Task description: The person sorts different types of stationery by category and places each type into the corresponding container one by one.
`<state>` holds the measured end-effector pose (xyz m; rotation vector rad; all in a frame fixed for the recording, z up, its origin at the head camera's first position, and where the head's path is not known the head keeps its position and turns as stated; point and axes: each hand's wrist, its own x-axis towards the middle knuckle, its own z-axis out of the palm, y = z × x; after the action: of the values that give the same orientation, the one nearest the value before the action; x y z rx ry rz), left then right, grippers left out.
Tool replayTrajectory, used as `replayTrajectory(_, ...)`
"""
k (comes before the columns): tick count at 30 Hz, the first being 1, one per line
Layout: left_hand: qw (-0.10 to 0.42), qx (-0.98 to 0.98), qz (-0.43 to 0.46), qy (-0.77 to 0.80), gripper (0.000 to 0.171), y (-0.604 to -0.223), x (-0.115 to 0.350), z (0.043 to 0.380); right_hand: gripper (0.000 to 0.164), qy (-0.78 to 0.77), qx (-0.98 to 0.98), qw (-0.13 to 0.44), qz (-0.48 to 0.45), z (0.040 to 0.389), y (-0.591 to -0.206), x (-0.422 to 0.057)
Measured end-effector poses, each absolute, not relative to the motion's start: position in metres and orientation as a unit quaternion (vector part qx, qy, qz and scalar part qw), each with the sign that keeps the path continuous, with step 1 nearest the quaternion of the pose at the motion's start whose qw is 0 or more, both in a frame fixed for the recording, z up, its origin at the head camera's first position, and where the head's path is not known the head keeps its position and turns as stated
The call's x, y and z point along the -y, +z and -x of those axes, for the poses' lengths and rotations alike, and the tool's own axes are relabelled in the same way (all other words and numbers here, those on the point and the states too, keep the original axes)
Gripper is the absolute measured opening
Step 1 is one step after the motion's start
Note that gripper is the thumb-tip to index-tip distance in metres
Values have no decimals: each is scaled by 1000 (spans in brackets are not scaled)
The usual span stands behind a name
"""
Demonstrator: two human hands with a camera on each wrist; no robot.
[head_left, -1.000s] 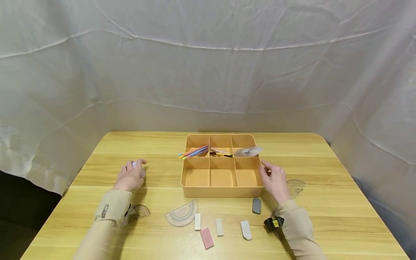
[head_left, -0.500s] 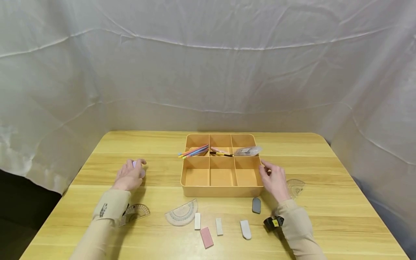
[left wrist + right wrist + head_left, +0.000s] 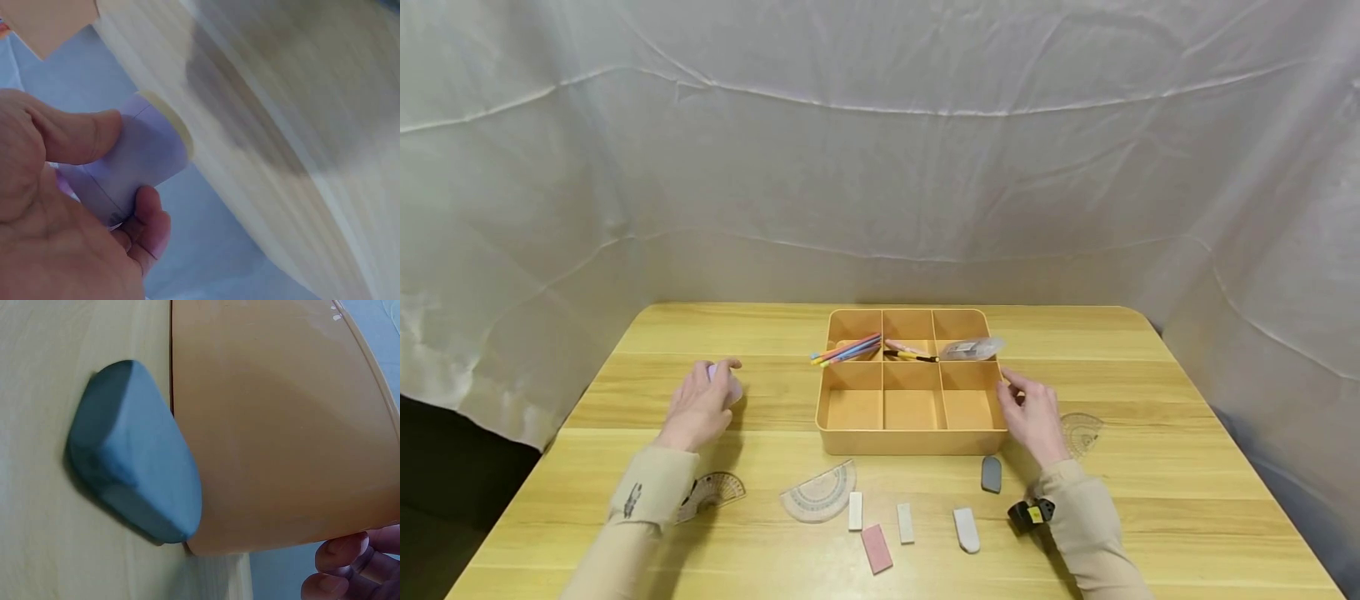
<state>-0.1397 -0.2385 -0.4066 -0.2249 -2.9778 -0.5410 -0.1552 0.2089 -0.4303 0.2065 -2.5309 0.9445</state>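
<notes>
My left hand (image 3: 702, 406) holds a lilac, roughly cylindrical item (image 3: 134, 156) with a pale yellow rim at one end, between thumb and fingers. It is off to the left of the box, above the table; the exact kind of item is not clear. At the right wall of the orange compartment box (image 3: 917, 442), my right hand (image 3: 1033, 417) grips the rim with thumb and fingertips. In the right wrist view, its fingers (image 3: 340, 550) touch the outside of the wall; the thumb is hidden there. A dark grey eraser (image 3: 137, 456) lies beside the box's front right corner.
The box's back compartments hold colored pens (image 3: 850, 350), a yellow-and-black pen (image 3: 912, 356) and a clear plastic packet (image 3: 972, 349). In front lie a clear protractor (image 3: 820, 493), a pink eraser (image 3: 877, 548) and several pale erasers (image 3: 967, 531). Other protractors (image 3: 1082, 433) lie near both forearms.
My left hand has turned slightly and shifted a little, tilting the lilac item so that it shows more to the right. My right hand stays at the box wall.
</notes>
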Motion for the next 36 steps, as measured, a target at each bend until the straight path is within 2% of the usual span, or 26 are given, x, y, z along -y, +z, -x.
replayTrajectory(6,130,969,94,-190,65,-405,228,138,27,342,913,212,-72,155,-430,-209)
replayTrajectory(11,182,951,95,-231,47,-401,219,136,27,346,910,214,-73,156,-431,-209)
replayTrajectory(14,196,944,81,-254,42,-397,213,134,27,348,910,213,-73,156,-432,-209)
replayTrajectory(36,277,909,129,-284,53,-372,165,108,27,348,908,219,-76,156,-432,-209)
